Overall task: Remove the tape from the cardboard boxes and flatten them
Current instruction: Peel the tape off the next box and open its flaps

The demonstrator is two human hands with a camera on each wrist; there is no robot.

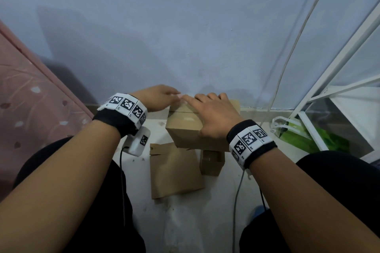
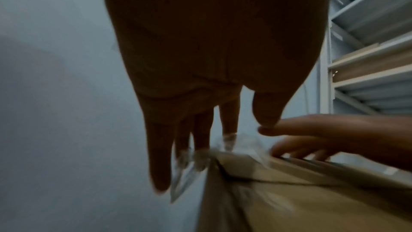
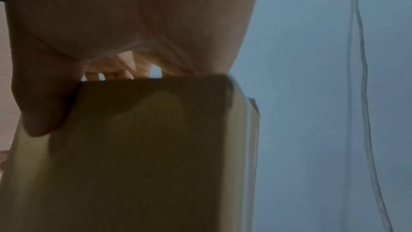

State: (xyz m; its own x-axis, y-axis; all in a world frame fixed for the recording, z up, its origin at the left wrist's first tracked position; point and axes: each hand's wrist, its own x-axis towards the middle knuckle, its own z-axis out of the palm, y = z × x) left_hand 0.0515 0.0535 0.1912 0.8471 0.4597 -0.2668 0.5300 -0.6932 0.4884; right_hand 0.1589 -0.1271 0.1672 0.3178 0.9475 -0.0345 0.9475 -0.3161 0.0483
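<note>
I hold a brown cardboard box [image 1: 185,129] up off the floor, near the wall. My right hand [image 1: 211,113] grips it from above, fingers over the top and thumb on the near side. In the right wrist view the thumb presses the box's side [image 3: 144,147]. My left hand [image 1: 168,96] reaches to the box's far left corner with straight fingers. In the left wrist view, crumpled clear tape [image 2: 189,170] clings to the fingertips [image 2: 200,140] and hangs off the box's corner [image 2: 223,161]. The left thumb is apart from the tape and touches the right index finger [image 2: 289,126].
A flattened cardboard piece [image 1: 174,170] and a small taped box [image 1: 211,162] lie on the floor between my knees. A white rack [image 1: 329,92] with a green bag [image 1: 304,137] stands to the right, cables [image 1: 287,57] hang down the wall, and a pink bedcover [image 1: 30,98] is on the left.
</note>
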